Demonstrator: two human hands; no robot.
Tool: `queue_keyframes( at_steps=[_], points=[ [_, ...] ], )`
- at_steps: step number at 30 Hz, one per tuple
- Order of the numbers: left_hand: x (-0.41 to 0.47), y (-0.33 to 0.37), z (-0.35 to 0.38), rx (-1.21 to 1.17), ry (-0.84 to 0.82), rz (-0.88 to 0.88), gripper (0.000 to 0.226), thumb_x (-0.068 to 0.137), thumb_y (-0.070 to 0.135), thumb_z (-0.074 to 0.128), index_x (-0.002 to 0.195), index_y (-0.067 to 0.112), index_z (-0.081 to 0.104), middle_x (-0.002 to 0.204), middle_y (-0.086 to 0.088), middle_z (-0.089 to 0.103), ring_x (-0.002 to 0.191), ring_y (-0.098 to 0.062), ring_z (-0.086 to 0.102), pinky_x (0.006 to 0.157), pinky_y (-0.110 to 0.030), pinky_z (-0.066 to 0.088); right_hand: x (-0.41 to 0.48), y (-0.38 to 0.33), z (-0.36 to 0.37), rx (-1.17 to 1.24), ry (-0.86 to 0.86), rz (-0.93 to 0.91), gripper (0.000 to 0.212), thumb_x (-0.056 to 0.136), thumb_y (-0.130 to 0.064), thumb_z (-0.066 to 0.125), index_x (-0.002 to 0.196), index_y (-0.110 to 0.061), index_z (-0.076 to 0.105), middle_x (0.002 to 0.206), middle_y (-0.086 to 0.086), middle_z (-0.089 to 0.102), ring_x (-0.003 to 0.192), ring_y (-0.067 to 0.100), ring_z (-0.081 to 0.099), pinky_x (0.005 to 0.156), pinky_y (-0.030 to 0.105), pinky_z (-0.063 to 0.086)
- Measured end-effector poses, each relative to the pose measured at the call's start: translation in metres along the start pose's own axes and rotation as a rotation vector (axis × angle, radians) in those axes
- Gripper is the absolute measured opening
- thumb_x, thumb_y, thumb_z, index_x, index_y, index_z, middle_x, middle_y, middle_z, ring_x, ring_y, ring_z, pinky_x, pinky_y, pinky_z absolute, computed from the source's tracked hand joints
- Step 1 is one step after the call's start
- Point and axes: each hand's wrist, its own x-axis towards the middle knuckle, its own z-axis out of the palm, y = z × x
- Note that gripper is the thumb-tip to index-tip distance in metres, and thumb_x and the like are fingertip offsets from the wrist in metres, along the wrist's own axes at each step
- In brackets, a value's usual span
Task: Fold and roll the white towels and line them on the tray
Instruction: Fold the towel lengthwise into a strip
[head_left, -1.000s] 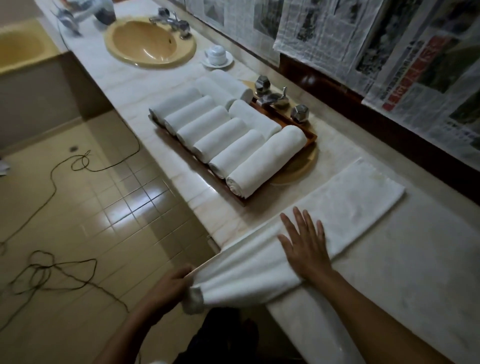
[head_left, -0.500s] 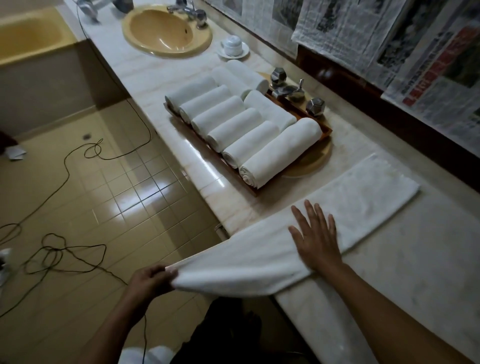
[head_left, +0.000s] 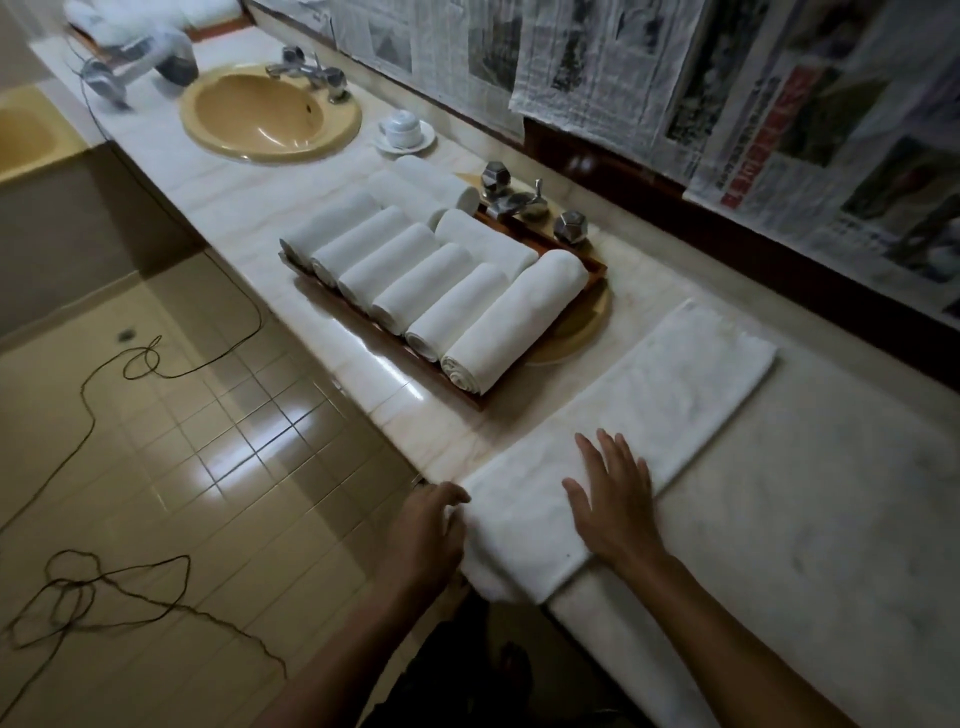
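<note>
A long folded white towel (head_left: 670, 384) lies flat across the marble counter, its near end at the counter's front edge. My right hand (head_left: 610, 499) presses flat on that near part, fingers spread. My left hand (head_left: 428, 525) curls around the towel's near-left end at the counter edge. Beyond the towel, a wooden tray (head_left: 597, 267) holds several rolled white towels (head_left: 514, 317) side by side, with more rolls behind them.
A tan sink (head_left: 270, 111) with a chrome tap sits at the far left of the counter, a white cup on a saucer (head_left: 405, 132) beside it. Chrome tap fittings (head_left: 519, 200) stand behind the tray. Newspapers cover the wall. A cord (head_left: 104, 587) trails over the tiled floor.
My left hand has brought the hanging end of the towel up to the counter edge, so that end now lies folded on the counter. My right hand stayed pressed on the towel.
</note>
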Motion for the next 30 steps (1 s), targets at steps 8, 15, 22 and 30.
queue_keyframes(
  at_steps=[8, 15, 22, 30],
  points=[
    [0.066, 0.040, 0.032, 0.242, -0.105, 0.129, 0.026, 0.095, 0.023, 0.061, 0.122, 0.022, 0.060, 0.122, -0.001, 0.060, 0.108, -0.023, 0.052, 0.084, -0.035, 0.042, -0.049, -0.001, -0.017, 0.176, 0.153, 0.612, 0.049, 0.094, -0.035, 0.067, 0.136, -0.013, 0.055, 0.134, 0.014, 0.055, 0.119, 0.036, 0.053, 0.098, 0.046, 0.045],
    [0.094, 0.043, 0.024, 0.255, -0.329, 0.000, 0.008, 0.093, 0.026, 0.055, 0.098, 0.021, 0.060, 0.095, 0.005, 0.061, 0.088, -0.019, 0.056, 0.077, -0.037, 0.051, -0.045, -0.011, -0.016, 0.275, 0.096, 0.804, 0.023, 0.093, -0.043, 0.066, 0.093, -0.021, 0.062, 0.101, 0.004, 0.072, 0.096, 0.028, 0.067, 0.082, 0.036, 0.053],
    [0.094, 0.045, 0.024, 0.050, -0.489, 0.010, 0.015, 0.091, 0.031, 0.071, 0.084, 0.020, 0.063, 0.077, 0.008, 0.062, 0.069, -0.007, 0.056, 0.055, -0.017, 0.039, -0.047, -0.018, -0.032, 0.588, 0.297, 0.943, 0.020, 0.093, -0.026, 0.071, 0.102, -0.014, 0.057, 0.102, 0.008, 0.068, 0.098, 0.031, 0.063, 0.075, 0.029, 0.037],
    [0.090, 0.019, 0.032, 0.147, -0.362, 0.309, 0.015, 0.090, 0.019, 0.068, 0.097, 0.021, 0.055, 0.091, -0.001, 0.063, 0.083, -0.027, 0.061, 0.068, -0.041, 0.051, -0.079, -0.036, 0.007, 0.399, 0.493, 0.879, 0.062, 0.084, -0.025, 0.082, 0.135, -0.009, 0.051, 0.120, 0.012, 0.060, 0.111, 0.032, 0.056, 0.089, 0.038, 0.047]
  ],
)
